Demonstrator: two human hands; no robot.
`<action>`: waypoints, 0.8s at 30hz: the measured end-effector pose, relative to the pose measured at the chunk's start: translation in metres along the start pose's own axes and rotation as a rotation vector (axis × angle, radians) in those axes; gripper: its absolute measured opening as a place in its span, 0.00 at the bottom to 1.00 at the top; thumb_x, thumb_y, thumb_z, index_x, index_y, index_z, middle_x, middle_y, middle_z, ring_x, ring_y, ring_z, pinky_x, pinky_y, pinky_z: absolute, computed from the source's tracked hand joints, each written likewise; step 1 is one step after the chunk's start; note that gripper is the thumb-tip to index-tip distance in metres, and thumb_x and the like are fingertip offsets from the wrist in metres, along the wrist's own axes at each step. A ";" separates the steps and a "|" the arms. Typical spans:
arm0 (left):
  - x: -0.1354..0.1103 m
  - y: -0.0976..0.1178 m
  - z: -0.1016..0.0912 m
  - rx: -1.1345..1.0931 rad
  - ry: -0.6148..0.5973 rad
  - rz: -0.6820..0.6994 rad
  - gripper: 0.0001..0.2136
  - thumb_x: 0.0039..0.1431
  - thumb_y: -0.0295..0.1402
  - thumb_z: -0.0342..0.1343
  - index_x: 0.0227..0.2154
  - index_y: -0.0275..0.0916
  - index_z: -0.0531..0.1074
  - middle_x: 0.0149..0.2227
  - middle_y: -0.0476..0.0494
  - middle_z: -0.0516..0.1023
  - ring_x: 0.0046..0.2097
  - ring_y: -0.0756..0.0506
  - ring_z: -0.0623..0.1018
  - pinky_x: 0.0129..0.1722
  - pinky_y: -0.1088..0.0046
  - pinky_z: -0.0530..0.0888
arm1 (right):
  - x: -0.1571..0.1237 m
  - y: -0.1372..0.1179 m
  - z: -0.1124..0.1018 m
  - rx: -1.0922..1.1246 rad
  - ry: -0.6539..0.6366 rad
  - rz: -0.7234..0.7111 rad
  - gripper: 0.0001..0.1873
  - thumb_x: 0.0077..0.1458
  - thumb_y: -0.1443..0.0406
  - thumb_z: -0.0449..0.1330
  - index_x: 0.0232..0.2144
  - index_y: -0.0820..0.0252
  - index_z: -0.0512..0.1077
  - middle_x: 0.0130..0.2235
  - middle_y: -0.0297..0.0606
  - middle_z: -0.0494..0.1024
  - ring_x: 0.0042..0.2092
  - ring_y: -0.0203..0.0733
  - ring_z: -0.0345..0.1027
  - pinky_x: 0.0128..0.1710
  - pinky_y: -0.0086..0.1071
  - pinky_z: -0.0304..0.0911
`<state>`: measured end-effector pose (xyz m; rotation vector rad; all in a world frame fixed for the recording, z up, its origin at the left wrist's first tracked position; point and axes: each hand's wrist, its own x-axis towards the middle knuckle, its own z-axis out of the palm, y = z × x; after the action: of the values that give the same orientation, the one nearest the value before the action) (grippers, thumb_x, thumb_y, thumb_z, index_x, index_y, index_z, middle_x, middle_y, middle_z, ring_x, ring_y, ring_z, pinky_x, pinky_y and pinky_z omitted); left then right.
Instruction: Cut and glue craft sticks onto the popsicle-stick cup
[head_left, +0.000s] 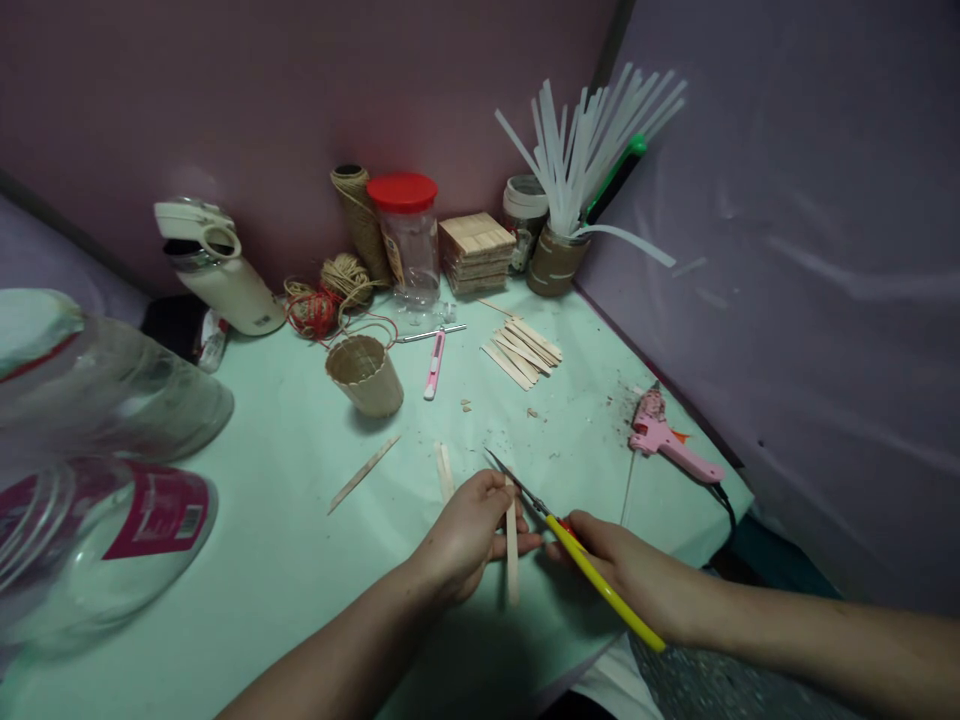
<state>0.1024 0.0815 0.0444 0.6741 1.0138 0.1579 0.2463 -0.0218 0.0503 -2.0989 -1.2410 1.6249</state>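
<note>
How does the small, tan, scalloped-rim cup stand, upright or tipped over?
Upright: the tan cup has its rim facing up, its base on the pale green tabletop.

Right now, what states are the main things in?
Left grip: closed on wooden stick
Right grip: closed on scissors
Scissors: blade gap unclear
Red-lidded jar: capped, upright
White flask: standing, lid unclear
Cup: upright, open-topped
Pink knife: lying flat, blade unclear
Glue gun: lying down, cord attached
Loose sticks: piled unevenly
Stick block: stacked
White rods: splayed

One pair of scissors, one held stick, one glue gun, one pink cutter, one red-lidded jar, one scalloped cup, one twine spool; piled sticks overlap beyond counting.
</note>
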 end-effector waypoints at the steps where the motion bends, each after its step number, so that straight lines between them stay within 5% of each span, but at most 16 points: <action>1: 0.000 0.000 0.000 0.000 -0.001 0.000 0.05 0.63 0.26 0.47 0.30 0.35 0.63 0.28 0.48 0.66 0.28 0.54 0.69 0.34 0.74 0.77 | 0.000 0.000 0.000 0.001 -0.001 0.005 0.19 0.57 0.49 0.50 0.29 0.59 0.60 0.28 0.34 0.64 0.31 0.38 0.55 0.29 0.32 0.54; 24: 0.001 0.001 -0.002 0.016 -0.003 -0.027 0.05 0.63 0.26 0.47 0.32 0.35 0.65 0.25 0.49 0.66 0.27 0.54 0.70 0.35 0.72 0.77 | 0.001 0.009 0.000 0.072 0.002 -0.029 0.19 0.55 0.48 0.53 0.29 0.59 0.63 0.29 0.36 0.67 0.31 0.39 0.60 0.30 0.31 0.59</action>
<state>0.1018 0.0838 0.0433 0.6743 1.0213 0.1252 0.2509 -0.0262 0.0439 -2.0302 -1.1889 1.6298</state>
